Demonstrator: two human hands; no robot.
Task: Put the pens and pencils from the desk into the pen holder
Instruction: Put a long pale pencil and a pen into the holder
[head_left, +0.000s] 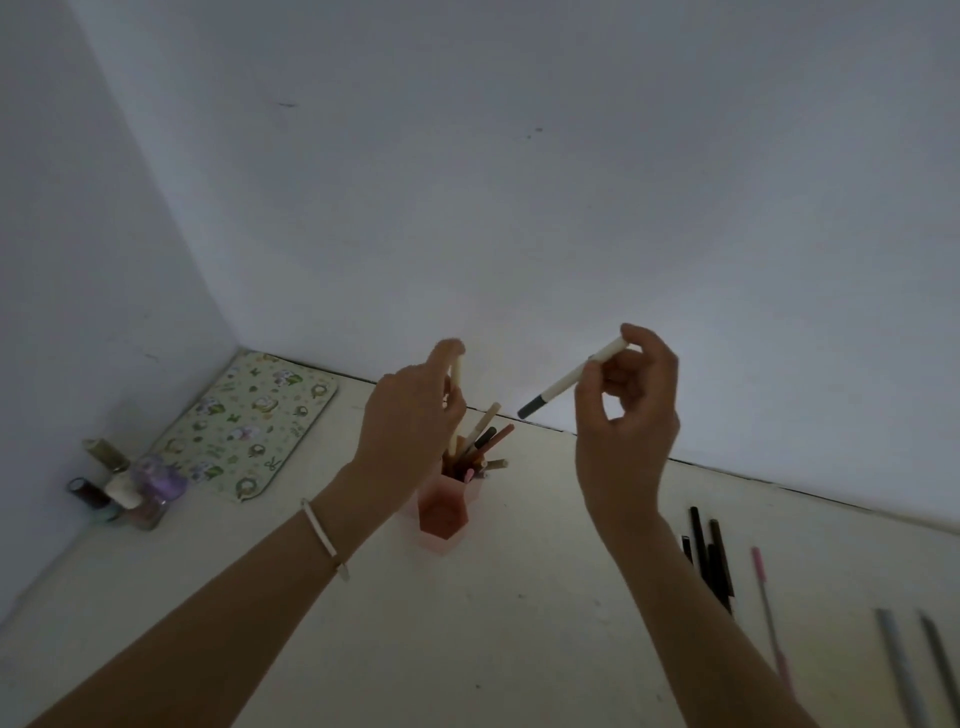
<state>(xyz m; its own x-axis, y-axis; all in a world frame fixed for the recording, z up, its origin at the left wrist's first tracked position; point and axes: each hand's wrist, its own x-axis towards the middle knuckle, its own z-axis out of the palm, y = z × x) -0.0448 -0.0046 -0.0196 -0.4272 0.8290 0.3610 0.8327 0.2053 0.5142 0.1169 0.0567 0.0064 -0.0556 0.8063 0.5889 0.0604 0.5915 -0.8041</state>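
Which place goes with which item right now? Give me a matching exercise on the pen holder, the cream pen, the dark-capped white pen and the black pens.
1. pen holder
2. cream pen
3. dark-capped white pen
4. black pens

A. pinched in the right hand
B. lying on the desk, right side
C. standing on the desk, pens inside
D. held in the left hand, above the holder

Pairs: 1-C, 2-D, 3-A, 4-B.

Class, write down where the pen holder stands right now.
In the head view, the pen holder stands on the desk near centre, just below the left hand, right of the floral mat.
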